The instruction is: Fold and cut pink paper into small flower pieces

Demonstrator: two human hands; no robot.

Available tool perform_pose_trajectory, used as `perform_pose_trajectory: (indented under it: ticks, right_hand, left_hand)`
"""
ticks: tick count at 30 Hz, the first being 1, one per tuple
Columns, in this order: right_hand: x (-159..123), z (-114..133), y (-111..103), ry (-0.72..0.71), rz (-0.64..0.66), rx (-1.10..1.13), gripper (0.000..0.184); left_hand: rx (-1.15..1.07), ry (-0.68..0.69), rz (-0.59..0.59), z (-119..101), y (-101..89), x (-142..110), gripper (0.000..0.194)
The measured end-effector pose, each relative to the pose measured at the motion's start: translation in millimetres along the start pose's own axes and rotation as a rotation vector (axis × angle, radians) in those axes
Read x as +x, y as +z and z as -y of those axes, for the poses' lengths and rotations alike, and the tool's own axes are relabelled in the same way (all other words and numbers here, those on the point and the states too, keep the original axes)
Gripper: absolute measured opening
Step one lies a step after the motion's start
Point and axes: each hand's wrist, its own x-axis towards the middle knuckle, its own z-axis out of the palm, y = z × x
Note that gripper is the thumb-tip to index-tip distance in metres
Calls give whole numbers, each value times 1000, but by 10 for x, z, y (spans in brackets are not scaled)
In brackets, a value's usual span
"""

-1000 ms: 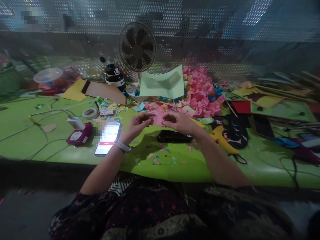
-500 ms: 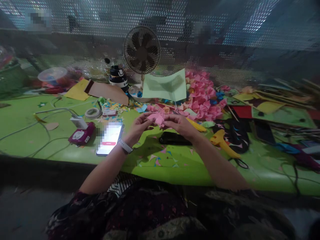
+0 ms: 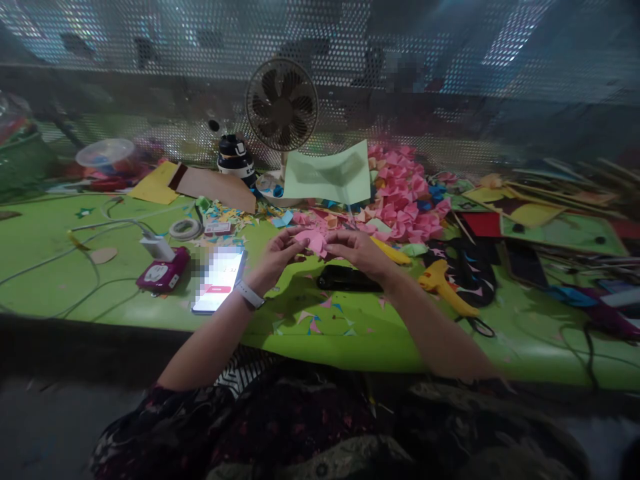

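Paper (image 3: 314, 240), pink and small, sits above the green table (image 3: 380, 341) between your left hand (image 3: 284, 251) and right hand (image 3: 353, 249), fingers of both pinched on opposite sides, probably so it stays steady and in sight.

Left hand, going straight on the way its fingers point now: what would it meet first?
The left hand would first meet the pink paper at its own fingertips, then probably the right hand just beyond. Depth is unclear from this one view, so the hands might pass.
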Motion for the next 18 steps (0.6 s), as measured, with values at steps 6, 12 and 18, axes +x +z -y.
perform_pose_trajectory:
  ticks: [6,12,18]
  right_hand:
    - [-7,27,12,9,3,4,22]
    - [5,13,4,-3,4,-53,20]
    - [21,-57,29,-22,10,-128,19]
  left_hand:
    - [33,31,0,20,-11,11,56]
    - [94,79,11,43,-28,21,55]
    - [218,195,53,85,-35,29,48]
